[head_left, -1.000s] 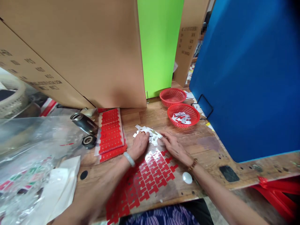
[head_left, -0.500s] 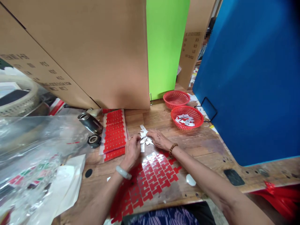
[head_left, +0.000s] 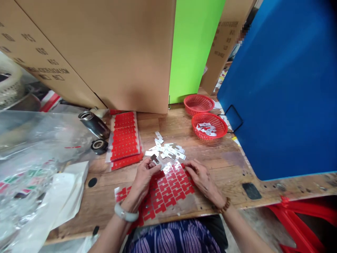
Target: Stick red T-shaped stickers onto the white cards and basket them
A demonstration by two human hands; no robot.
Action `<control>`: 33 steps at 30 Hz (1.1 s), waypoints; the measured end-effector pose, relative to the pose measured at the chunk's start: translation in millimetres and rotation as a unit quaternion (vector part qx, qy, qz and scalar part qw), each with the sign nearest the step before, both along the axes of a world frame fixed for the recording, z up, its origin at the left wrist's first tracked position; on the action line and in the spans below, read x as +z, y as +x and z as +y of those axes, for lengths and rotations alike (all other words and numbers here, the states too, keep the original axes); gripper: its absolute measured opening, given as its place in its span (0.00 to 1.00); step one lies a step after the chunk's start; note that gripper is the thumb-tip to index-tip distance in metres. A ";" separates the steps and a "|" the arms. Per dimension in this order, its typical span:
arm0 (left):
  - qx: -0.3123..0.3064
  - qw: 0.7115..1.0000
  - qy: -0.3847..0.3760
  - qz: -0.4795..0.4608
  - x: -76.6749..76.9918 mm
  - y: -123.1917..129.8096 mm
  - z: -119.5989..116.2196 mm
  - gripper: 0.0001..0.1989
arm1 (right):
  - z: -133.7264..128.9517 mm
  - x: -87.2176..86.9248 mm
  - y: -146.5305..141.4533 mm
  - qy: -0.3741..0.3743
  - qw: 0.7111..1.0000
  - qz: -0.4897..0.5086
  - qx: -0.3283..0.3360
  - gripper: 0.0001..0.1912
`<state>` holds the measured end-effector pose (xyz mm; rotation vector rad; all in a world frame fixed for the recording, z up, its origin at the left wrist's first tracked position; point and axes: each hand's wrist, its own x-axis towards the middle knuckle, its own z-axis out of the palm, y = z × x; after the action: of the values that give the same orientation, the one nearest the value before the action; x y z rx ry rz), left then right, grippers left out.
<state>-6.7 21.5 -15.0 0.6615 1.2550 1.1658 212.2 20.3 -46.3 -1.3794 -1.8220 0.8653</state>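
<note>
My left hand [head_left: 144,177] pinches a small notched metal plate [head_left: 156,160] between thumb and fingers, above the upper edge of a clear sheet of red stickers [head_left: 168,188]. At that sheet's upper right corner, my right hand [head_left: 201,177] has its fingers bent together on a red sticker [head_left: 183,166]; the exact grip is partly hidden. Just beyond both hands lies a loose pile of similar small metal plates [head_left: 171,150], some showing white faces.
Two red baskets [head_left: 198,104] stand at the back right, the nearer one holding several red and white pieces [head_left: 206,129]. More red sticker sheets [head_left: 125,137], an open steel flask [head_left: 94,124] and its lid [head_left: 99,146] are on the left. Cardboard [head_left: 126,56] and a blue panel [head_left: 284,91] rise behind.
Both hands have drawn back from the metal plates, which now lie spread out. My left hand has lifted one plate; my right hand has moved to the sticker sheet's corner. The view has shifted slightly.
</note>
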 end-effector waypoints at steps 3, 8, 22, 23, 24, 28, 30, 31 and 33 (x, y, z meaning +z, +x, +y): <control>-0.036 0.999 -0.039 -0.011 -3.1 4.7 -4.6 0.14 | -9.3 -9.3 8.7 -0.026 0.998 0.000 -0.050 0.08; -0.031 0.996 -0.080 -0.028 -9.4 12.7 -9.2 0.19 | 0.1 -4.7 3.7 -0.006 0.998 -0.021 -0.052 0.08; -0.008 0.990 -0.117 -0.075 -28.9 16.1 -11.9 0.11 | 28.8 -1.0 -30.6 -0.001 0.987 -0.158 0.007 0.09; -0.007 0.991 -0.116 -0.068 -30.8 16.6 -12.0 0.11 | 30.4 -0.6 -30.2 -0.004 0.987 -0.157 0.012 0.09; -0.004 0.991 -0.115 -0.064 -32.4 17.2 -12.1 0.11 | 31.4 -0.6 -29.8 -0.005 0.988 -0.156 0.014 0.09; 0.012 0.991 -0.121 -0.062 -34.2 18.1 -11.5 0.10 | 26.9 -4.7 -30.4 0.001 0.990 -0.144 0.009 0.09; 0.011 0.989 -0.133 -0.065 -33.5 17.4 -10.4 0.09 | 20.2 -7.2 -32.5 0.019 0.993 -0.117 -0.001 0.09; 0.008 0.988 -0.137 -0.066 -33.2 16.7 -9.8 0.09 | 16.8 -7.8 -33.9 0.029 0.995 -0.099 -0.007 0.10; 0.004 0.988 -0.142 -0.067 -33.0 15.4 -8.6 0.08 | 11.9 -7.4 -36.8 0.040 0.996 -0.073 -0.020 0.11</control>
<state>8.7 12.9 -47.9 0.3606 1.2778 0.9972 175.4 32.2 -53.7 -1.4572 -1.9102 0.6790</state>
